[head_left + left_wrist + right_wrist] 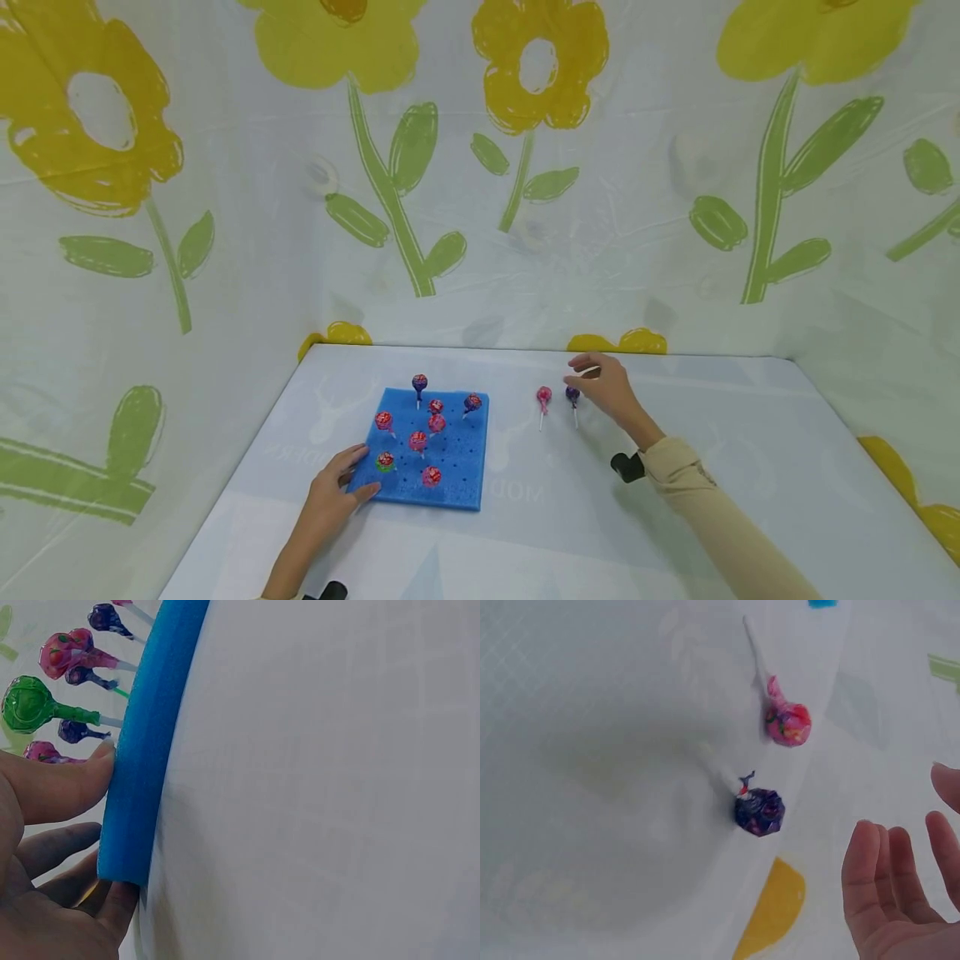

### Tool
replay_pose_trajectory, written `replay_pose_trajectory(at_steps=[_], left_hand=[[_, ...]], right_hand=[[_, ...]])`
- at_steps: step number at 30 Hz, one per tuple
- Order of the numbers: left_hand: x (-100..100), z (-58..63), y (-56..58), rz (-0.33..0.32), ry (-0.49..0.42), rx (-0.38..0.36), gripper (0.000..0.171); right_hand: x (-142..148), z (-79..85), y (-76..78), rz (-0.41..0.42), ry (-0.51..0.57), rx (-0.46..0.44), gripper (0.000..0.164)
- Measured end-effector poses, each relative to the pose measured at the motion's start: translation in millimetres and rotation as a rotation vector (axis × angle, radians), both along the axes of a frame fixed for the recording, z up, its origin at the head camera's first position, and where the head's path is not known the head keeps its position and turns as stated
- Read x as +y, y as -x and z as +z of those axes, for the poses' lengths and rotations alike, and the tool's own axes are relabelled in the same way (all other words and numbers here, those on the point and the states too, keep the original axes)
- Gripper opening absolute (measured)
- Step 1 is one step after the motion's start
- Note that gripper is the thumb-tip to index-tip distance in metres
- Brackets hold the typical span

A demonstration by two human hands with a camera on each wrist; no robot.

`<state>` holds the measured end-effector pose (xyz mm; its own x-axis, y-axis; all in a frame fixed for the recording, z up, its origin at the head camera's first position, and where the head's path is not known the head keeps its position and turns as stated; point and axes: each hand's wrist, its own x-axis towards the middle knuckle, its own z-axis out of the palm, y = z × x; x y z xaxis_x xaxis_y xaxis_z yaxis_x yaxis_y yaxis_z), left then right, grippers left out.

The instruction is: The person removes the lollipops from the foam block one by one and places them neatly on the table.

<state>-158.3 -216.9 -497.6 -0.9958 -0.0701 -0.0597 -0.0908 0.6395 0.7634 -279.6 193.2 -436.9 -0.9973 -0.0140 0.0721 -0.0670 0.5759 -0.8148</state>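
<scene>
My left hand (335,486) holds the near left corner of a blue foam board (457,467), thumb and fingers spread about the corner. Small holes dot the board, and several wrapped lollipops stand in it, among them a green one (28,705) and a purple one (419,382). To the right, a pink lollipop (788,724) and a dark purple lollipop (760,812) lie on the table with white sticks. Just beyond the purple one is my right hand (611,388), its thumb and fingers apart and nothing between them in the right wrist view.
The white table (540,533) carries faint printed marks. Behind and beside it hangs a pale cloth backdrop (615,250) with yellow flowers. A black wrist device (627,467) sits at the right sleeve (697,492).
</scene>
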Motion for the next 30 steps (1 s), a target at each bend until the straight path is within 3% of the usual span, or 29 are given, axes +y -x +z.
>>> replay_pose_trajectory(at_steps=[14, 21, 30], left_hand=[[-1, 1.3, 3.0, -0.003, -0.007, 0.009, 0.062], [0, 3.6, 2.1, -0.004, -0.010, 0.010, 0.062], [0, 1.5, 0.3, -0.001, -0.006, 0.003, 0.061]], right_hand=[[-31, 6.7, -10.7, 0.119, 0.162, 0.041, 0.027], [-50, 4.5, -15.5, 0.163, 0.171, 0.106, 0.025], [-72, -0.5, -21.3, 0.183, 0.208, 0.093, 0.025]])
